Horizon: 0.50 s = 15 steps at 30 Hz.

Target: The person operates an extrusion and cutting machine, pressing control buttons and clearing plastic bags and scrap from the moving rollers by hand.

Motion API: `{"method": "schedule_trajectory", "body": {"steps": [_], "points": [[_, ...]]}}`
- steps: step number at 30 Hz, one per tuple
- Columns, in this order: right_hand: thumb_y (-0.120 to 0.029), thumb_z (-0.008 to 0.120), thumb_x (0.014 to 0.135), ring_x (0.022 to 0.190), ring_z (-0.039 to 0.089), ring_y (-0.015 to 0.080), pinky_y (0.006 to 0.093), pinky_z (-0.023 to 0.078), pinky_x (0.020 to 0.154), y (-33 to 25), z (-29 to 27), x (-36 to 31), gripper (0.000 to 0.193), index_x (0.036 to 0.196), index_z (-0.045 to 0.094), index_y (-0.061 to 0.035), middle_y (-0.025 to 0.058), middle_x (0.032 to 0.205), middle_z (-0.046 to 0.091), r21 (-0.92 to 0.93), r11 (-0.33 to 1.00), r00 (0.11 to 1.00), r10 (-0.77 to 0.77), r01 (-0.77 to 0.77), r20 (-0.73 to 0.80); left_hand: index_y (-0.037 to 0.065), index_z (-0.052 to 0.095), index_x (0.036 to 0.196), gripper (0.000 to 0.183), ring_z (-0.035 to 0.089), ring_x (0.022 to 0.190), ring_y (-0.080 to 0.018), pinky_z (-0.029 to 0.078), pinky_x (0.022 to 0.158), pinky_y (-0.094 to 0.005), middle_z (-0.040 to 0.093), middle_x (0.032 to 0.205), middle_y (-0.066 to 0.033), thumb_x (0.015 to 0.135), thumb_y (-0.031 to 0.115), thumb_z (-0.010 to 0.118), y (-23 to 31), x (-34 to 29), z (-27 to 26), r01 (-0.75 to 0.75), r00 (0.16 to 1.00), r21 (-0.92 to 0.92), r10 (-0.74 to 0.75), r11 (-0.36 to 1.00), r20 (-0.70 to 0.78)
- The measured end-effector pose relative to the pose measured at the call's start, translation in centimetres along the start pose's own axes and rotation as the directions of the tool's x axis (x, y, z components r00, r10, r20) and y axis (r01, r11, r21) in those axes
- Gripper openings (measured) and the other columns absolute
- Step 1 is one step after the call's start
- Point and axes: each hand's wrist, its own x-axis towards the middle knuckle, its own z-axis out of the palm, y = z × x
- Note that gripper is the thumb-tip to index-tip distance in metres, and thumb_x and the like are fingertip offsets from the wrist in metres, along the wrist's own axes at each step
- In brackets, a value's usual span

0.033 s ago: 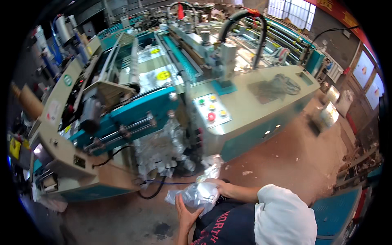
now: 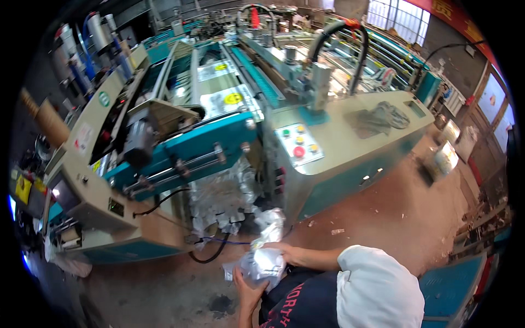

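Red lettering (image 2: 290, 307) crosses the dark navy shirt (image 2: 309, 290); yellow characters mark the red banner (image 2: 458, 19); on the curved beige machine panel (image 2: 94, 116), between its side edges, 1 round green emblem (image 2: 104, 98) stands above 1 white label (image 2: 83, 136).

The right grip (image 2: 280, 251) has moved nearer the left grip (image 2: 249, 288); the silvery film (image 2: 263, 265) looks more bunched.

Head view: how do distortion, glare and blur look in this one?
Head view: the machine frames bow toward a black fisheye rim; the window washes out pale; glare whitens patches of the crumpled silvery film at the hands; the shiny bundle on the right looks smeared; the push-button panel reads fairly clearly.
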Motion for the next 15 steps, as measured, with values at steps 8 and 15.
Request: {"method": "schedule_trajectory", "body": {"steps": [8, 15], "points": [[-0.016, 0.061, 0.082, 0.068, 0.063, 0.0142, 0.0272, 0.054, 0.062, 14.7, 21.0, 12.1, 0.020, 0.096, 0.061, -0.0014, 0.0046, 0.084, 0.065, -0.521, 0.775, 0.858, 0.493, -0.358, 0.142, 0.003, 0.011, 0.141, 0.103, 0.038, 0.122, -0.0225, 0.034, 0.098, -0.0348, 0.037, 0.133, -0.0134, 0.064, 0.013, 0.079, -9.1, -4.6, -14.2, 0.059, 0.847, -0.841, -0.472, 0.538, -0.243], [-0.019, 0.064, 0.075, 0.057, 0.058, 0.0129, 0.0277, 0.049, 0.052, 27.6, 32.7, 18.6, 0.020, 0.087, 0.062, -0.0032, 0.0019, 0.073, 0.062, -0.733, 0.550, 0.809, 0.588, -0.400, 0.000, 0.003, 0.037, 0.124, 0.046, 0.057, 0.093, -0.0216, 0.049, 0.079, -0.0323, 0.052, 0.109, -0.0112, 0.086, 0.022, 0.055, -20.4, -9.1, -23.4, -0.135, 0.782, -0.934, -0.544, 0.330, -0.305]]}}
